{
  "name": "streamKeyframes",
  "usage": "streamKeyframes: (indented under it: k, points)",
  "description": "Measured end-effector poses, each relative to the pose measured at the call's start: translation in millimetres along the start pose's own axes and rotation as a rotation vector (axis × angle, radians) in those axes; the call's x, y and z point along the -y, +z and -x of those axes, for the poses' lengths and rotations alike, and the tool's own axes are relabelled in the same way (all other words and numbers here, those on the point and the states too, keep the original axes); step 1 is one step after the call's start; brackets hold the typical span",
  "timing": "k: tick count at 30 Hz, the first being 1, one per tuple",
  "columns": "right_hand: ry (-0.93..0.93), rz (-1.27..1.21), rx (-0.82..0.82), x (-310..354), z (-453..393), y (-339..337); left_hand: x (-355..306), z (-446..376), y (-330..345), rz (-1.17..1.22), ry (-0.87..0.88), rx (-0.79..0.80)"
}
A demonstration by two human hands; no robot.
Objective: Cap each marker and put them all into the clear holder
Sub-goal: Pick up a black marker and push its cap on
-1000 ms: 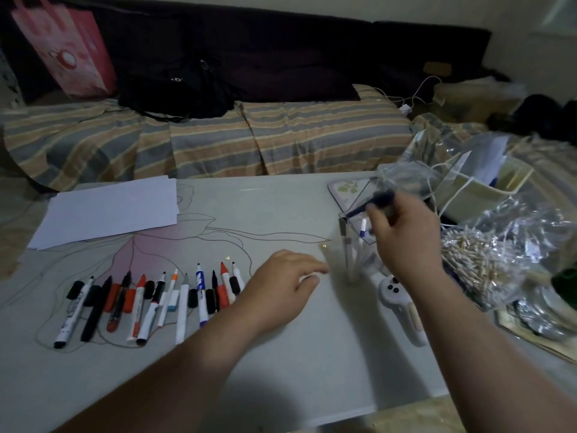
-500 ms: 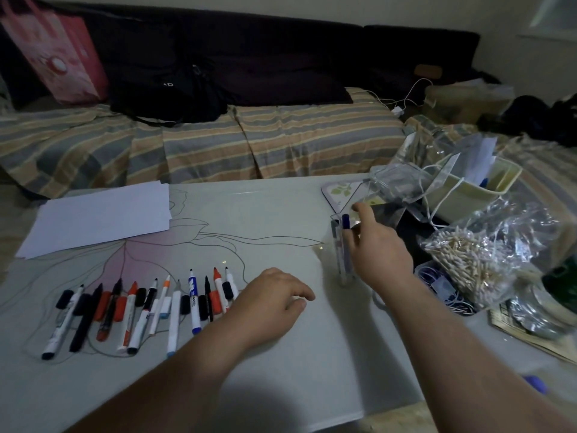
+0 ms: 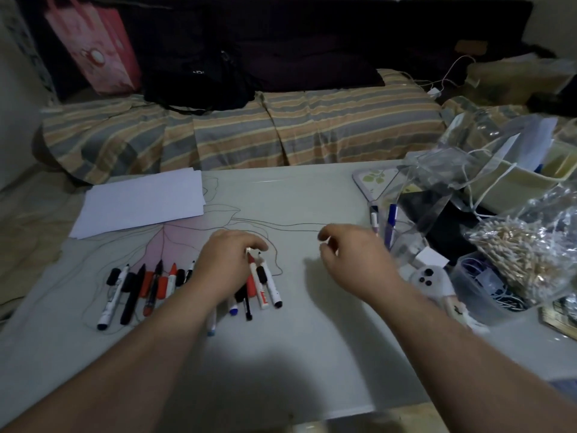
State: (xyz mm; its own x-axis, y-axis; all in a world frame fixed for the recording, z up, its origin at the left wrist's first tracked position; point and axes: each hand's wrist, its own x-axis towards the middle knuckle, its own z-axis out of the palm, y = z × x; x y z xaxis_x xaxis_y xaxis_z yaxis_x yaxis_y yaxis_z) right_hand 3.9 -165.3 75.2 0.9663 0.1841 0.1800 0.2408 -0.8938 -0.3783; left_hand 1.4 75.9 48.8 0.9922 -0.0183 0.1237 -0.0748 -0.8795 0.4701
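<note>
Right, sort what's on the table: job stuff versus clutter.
Job:
- markers and loose caps in a row on the table
- clear holder, two markers inside
- left hand on a red marker

Clutter:
- paper
- bag of cotton swabs
- phone

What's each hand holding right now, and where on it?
Left hand pinches a red marker near its tip end, in the row on the table. Right hand holds nothing, fingers loosely curled above the table.

no legible text, red marking on a marker (image 3: 261, 287) barrel at 6 o'clock of centre, too blurred to read
</note>
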Motion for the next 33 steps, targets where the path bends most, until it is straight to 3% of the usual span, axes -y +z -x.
streamKeyframes:
  k: [3, 5, 17, 21, 26, 33]
  points:
    - [0.006, -0.048, 0.252, 18, 8, 40, 16, 4, -6, 0.012, -0.058, -0.04]
    - [-0.002, -0.079, 0.297, 27, 10, 58, 18, 5, -6, 0.003, -0.052, -0.041]
    - [0.001, -0.104, 0.237, 44, 9, 100, 20, 6, 11, -0.126, -0.082, 0.037]
    - [0.035, -0.053, 0.241, 29, 10, 93, 8, 6, 20, -0.189, -0.066, 0.087]
    - [0.086, -0.044, 0.288, 14, 10, 75, -11, 4, 31, -0.435, -0.033, 0.204]
    - [0.171, -0.078, 0.348, 1, 9, 59, -19, 2, 37, -0.484, -0.05, 0.191]
